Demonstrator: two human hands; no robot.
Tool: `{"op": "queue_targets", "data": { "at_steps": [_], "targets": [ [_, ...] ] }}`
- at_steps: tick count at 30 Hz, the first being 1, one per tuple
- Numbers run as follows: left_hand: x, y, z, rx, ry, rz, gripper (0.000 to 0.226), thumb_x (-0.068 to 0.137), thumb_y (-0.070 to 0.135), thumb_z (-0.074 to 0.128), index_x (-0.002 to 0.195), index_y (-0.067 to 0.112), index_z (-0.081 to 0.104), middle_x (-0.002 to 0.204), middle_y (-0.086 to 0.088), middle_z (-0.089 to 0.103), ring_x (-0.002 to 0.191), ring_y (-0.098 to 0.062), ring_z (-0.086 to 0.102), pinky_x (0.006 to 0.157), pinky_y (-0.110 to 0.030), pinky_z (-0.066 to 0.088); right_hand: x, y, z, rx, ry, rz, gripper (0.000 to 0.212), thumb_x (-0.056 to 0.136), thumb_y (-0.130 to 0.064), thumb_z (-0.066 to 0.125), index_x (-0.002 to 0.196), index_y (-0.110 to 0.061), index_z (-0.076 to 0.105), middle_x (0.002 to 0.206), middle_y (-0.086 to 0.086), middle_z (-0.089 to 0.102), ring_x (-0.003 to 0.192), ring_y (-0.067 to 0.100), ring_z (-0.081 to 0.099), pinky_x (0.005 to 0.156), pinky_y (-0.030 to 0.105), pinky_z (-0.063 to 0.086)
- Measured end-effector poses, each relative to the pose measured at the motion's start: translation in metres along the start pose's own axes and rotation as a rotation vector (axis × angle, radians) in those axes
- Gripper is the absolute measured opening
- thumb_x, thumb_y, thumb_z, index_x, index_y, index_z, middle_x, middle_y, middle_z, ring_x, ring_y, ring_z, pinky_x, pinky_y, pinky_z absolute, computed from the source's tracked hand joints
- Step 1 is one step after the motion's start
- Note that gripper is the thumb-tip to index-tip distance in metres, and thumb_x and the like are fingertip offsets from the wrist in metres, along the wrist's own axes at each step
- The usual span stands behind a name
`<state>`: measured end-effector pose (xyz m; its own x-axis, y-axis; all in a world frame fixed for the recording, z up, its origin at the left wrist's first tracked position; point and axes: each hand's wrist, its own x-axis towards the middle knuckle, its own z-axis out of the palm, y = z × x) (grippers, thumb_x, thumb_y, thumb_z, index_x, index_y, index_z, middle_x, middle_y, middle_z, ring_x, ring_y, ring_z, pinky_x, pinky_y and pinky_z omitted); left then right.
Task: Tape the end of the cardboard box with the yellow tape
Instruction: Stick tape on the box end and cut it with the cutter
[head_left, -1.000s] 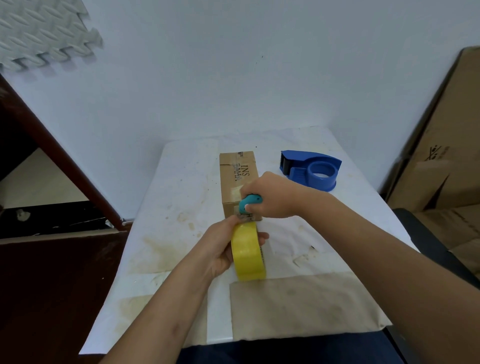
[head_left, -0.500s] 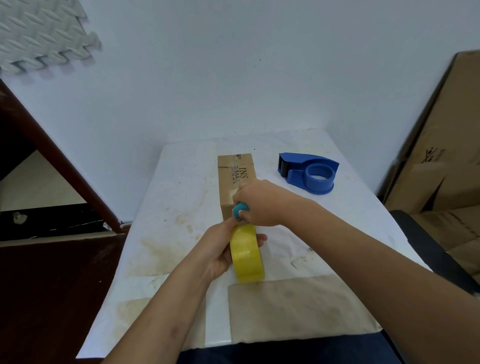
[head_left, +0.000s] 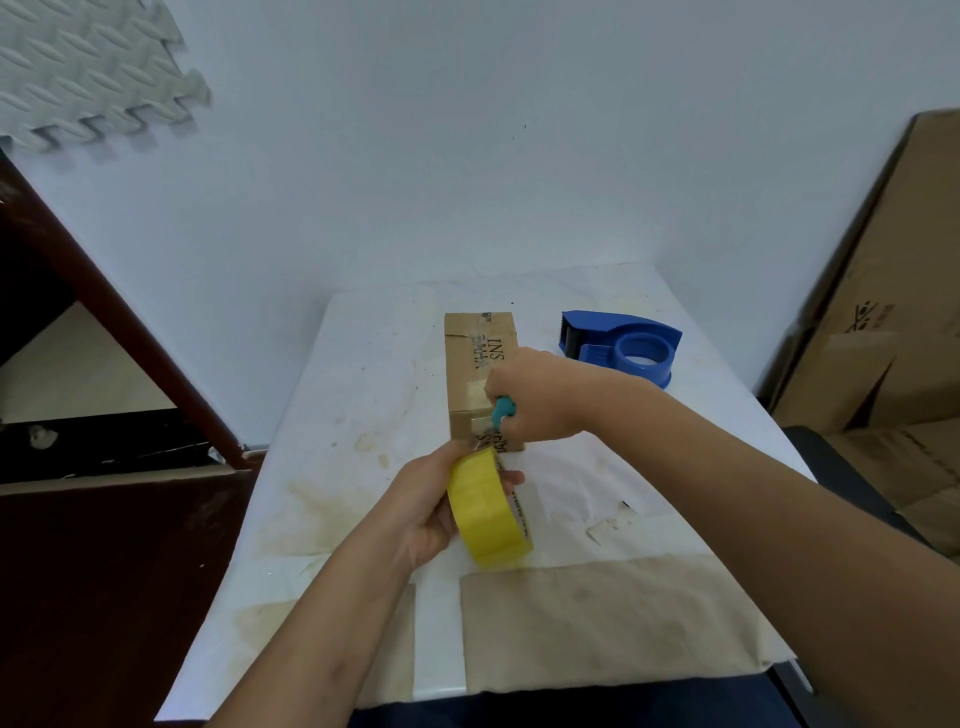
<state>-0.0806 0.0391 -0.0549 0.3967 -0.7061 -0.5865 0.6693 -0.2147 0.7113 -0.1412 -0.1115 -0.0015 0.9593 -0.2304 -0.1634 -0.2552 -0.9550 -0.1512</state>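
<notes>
A long cardboard box (head_left: 472, 364) lies lengthwise on the white table (head_left: 374, 364), its near end facing me. My left hand (head_left: 428, 501) grips a yellow tape roll (head_left: 485, 512) just in front of that end. A strip of tape runs from the roll up over the box's near end. My right hand (head_left: 535, 400) rests on the box's near top edge, closed around a teal-handled cutter (head_left: 503, 410) whose tip touches the strip.
A blue tape dispenser (head_left: 623, 345) stands at the back right of the table. Brown paper (head_left: 597, 618) covers the near edge. Flattened cardboard boxes (head_left: 883, 364) lean at the right. A dark wooden panel (head_left: 104, 545) borders the left.
My right hand with the cutter has slid left along the box's near top edge. The tape roll in my left hand has tilted slightly and stayed in front of the box.
</notes>
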Motion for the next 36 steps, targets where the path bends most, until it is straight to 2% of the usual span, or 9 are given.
{"op": "queue_targets", "data": {
  "at_steps": [5, 9, 11, 15, 18, 25, 28, 31, 36],
  "targets": [
    [-0.003, 0.000, -0.003, -0.006, -0.023, -0.022, 0.030, 0.095, 0.019, 0.055, 0.114, -0.004, 0.065, 0.100, -0.030, 0.073, 0.067, -0.027, 0.074, 0.059, -0.032, 0.062, -0.007, 0.002, 0.001, 0.204, 0.076, 0.006, 0.021, 0.088, -0.024, 0.056, 0.089, -0.004, 0.061, 0.076, 0.002, 0.053, 0.066, 0.016, 0.046, 0.052, 0.023, 0.033],
    [-0.006, 0.002, -0.006, 0.059, -0.075, -0.051, 0.030, 0.095, 0.017, 0.053, 0.115, -0.003, 0.065, 0.100, -0.026, 0.075, 0.064, -0.024, 0.072, 0.078, -0.038, 0.059, -0.018, 0.011, 0.009, 0.498, 0.266, 0.032, 0.012, 0.092, -0.023, 0.055, 0.086, -0.014, 0.060, 0.071, -0.004, 0.055, 0.059, 0.008, 0.047, 0.052, 0.018, 0.033],
    [-0.009, 0.003, -0.008, 0.094, -0.091, -0.053, 0.027, 0.094, 0.016, 0.056, 0.112, 0.000, 0.067, 0.096, -0.023, 0.076, 0.067, -0.024, 0.072, 0.075, -0.036, 0.060, -0.023, 0.013, 0.019, 0.688, 0.367, 0.099, 0.010, 0.093, -0.024, 0.054, 0.090, -0.016, 0.060, 0.076, -0.007, 0.061, 0.064, 0.005, 0.056, 0.056, 0.016, 0.040],
    [-0.012, 0.007, -0.014, 0.211, -0.111, 0.001, 0.011, 0.086, 0.017, 0.069, 0.096, 0.013, 0.066, 0.097, -0.017, 0.072, 0.079, -0.024, 0.068, 0.080, -0.040, 0.058, -0.030, 0.013, 0.036, 1.296, 0.488, 0.221, 0.014, 0.096, -0.012, 0.051, 0.106, -0.005, 0.058, 0.093, 0.010, 0.074, 0.087, 0.019, 0.073, 0.080, 0.033, 0.060],
    [-0.013, 0.009, -0.014, 0.297, -0.139, 0.066, 0.002, 0.088, 0.016, 0.067, 0.088, 0.018, 0.065, 0.081, -0.007, 0.064, 0.064, -0.015, 0.060, 0.058, -0.028, 0.056, -0.039, 0.008, 0.041, 1.490, 0.533, 0.266, 0.018, 0.097, -0.008, 0.050, 0.113, -0.001, 0.052, 0.090, 0.009, 0.070, 0.081, 0.019, 0.071, 0.080, 0.034, 0.059],
    [-0.013, -0.001, 0.002, 0.170, -0.122, 0.253, 0.010, 0.091, 0.013, 0.063, 0.082, 0.016, 0.064, 0.089, -0.010, 0.069, 0.074, -0.019, 0.067, 0.065, -0.029, 0.060, -0.062, -0.007, 0.054, 1.391, 0.486, 0.342, 0.027, 0.088, -0.028, 0.067, 0.110, -0.017, 0.055, 0.097, 0.000, 0.063, 0.082, 0.010, 0.065, 0.067, 0.018, 0.057],
    [-0.011, -0.009, 0.012, 0.090, -0.106, 0.284, 0.004, 0.090, 0.012, 0.065, 0.087, 0.014, 0.063, 0.103, -0.016, 0.073, 0.092, -0.027, 0.071, 0.082, -0.038, 0.059, -0.071, -0.007, 0.062, 1.365, 0.489, 0.360, 0.036, 0.086, -0.030, 0.069, 0.117, -0.024, 0.050, 0.103, -0.003, 0.060, 0.088, 0.012, 0.064, 0.078, 0.025, 0.057],
    [-0.010, -0.016, 0.020, 0.050, -0.113, 0.287, 0.005, 0.091, 0.009, 0.064, 0.087, 0.011, 0.063, 0.100, -0.019, 0.071, 0.086, -0.025, 0.071, 0.081, -0.037, 0.059, -0.077, -0.006, 0.067, 1.329, 0.510, 0.370, 0.042, 0.086, -0.022, 0.069, 0.120, -0.026, 0.046, 0.104, -0.006, 0.058, 0.090, 0.018, 0.065, 0.091, 0.038, 0.055],
    [-0.006, -0.021, 0.034, -0.003, -0.136, 0.301, 0.001, 0.093, 0.007, 0.061, 0.094, 0.007, 0.061, 0.120, -0.030, 0.065, 0.103, -0.035, 0.067, 0.088, -0.043, 0.058, -0.083, -0.006, 0.070, 1.328, 0.577, 0.397, 0.041, 0.088, -0.023, 0.066, 0.122, -0.028, 0.044, 0.108, -0.009, 0.055, 0.088, 0.020, 0.063, 0.085, 0.037, 0.054]
  ]
}}
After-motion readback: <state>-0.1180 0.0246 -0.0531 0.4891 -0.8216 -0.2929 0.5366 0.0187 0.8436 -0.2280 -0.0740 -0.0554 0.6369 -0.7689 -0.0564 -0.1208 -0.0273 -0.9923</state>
